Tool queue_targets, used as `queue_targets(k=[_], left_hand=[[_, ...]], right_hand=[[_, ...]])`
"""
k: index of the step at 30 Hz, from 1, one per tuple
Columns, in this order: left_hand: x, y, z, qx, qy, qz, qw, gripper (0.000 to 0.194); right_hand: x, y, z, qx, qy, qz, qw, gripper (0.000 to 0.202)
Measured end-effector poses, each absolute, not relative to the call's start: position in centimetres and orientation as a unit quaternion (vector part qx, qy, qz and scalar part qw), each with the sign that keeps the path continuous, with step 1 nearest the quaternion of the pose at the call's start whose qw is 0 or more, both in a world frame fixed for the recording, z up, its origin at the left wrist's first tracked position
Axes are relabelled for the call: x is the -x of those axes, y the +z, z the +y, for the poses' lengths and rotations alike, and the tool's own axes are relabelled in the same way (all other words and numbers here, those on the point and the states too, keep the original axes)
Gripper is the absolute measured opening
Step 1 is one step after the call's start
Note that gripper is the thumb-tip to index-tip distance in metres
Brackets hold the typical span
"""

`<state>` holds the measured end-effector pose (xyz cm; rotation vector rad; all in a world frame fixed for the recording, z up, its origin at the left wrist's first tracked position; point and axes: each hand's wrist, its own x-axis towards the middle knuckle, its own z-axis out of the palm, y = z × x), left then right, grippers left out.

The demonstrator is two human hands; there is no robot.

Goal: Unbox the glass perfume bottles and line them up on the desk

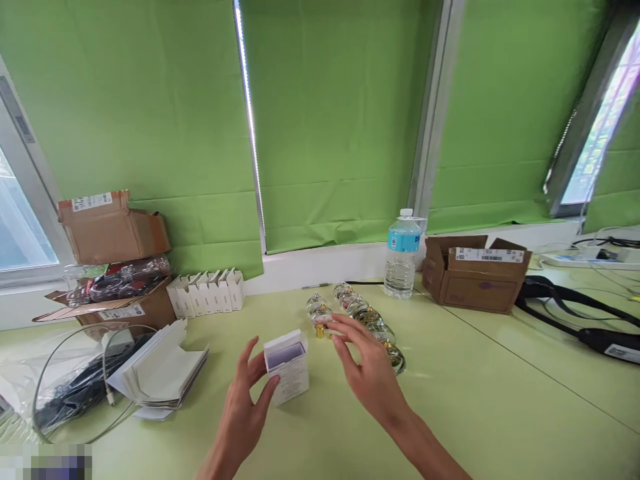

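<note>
My left hand (245,400) grips a small white carton (290,377) between thumb and fingers. The carton stands tilted on the table, its top open toward me. To its right, my right hand (367,367) stretches over a short row of clear, shiny round pieces with gold-coloured tips (317,307). The fingers are apart, with the fingertips at the nearest gold tip (320,331); whether they touch it I cannot tell. A second row of similar pieces (370,317) runs behind my right hand and is partly hidden by it.
Several white cartons (207,293) stand in a row at the back left, before stacked brown boxes (115,233). Flat white cardboard (165,370) and bagged cables (70,387) lie at left. A water bottle (401,257), a brown box (475,277) and a black strap (580,320) are at right.
</note>
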<state>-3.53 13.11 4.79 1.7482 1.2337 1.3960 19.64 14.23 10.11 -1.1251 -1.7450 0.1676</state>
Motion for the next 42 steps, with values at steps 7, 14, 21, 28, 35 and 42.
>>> queue_targets(k=[7, 14, 21, 28, 35, 42], left_hand=[[5.4, 4.2, 14.5, -0.633, 0.529, 0.46, 0.328, 0.056], [5.5, 2.6, 15.5, -0.648, 0.453, 0.473, 0.388, 0.046], [7.6, 2.0, 17.2, -0.62, 0.505, 0.519, 0.303, 0.053], [8.0, 1.8, 17.3, -0.636, 0.48, 0.552, 0.246, 0.049], [8.3, 0.8, 18.0, -0.648, 0.472, 0.552, 0.228, 0.046], [8.2, 0.8, 17.7, -0.658, 0.452, 0.559, 0.223, 0.045]], right_hand=[[-20.7, 9.4, 15.8, 0.508, 0.183, -0.67, 0.51, 0.031], [-20.7, 9.2, 17.6, 0.583, 0.152, -0.688, 0.404, 0.036], [-20.4, 9.6, 22.4, 0.651, 0.099, -0.707, 0.257, 0.037], [-19.9, 7.9, 27.2, 0.679, 0.107, -0.69, 0.228, 0.038], [-20.1, 6.3, 29.3, 0.67, 0.09, -0.701, 0.228, 0.031], [-21.0, 5.9, 29.7, 0.641, 0.076, -0.732, 0.218, 0.024]])
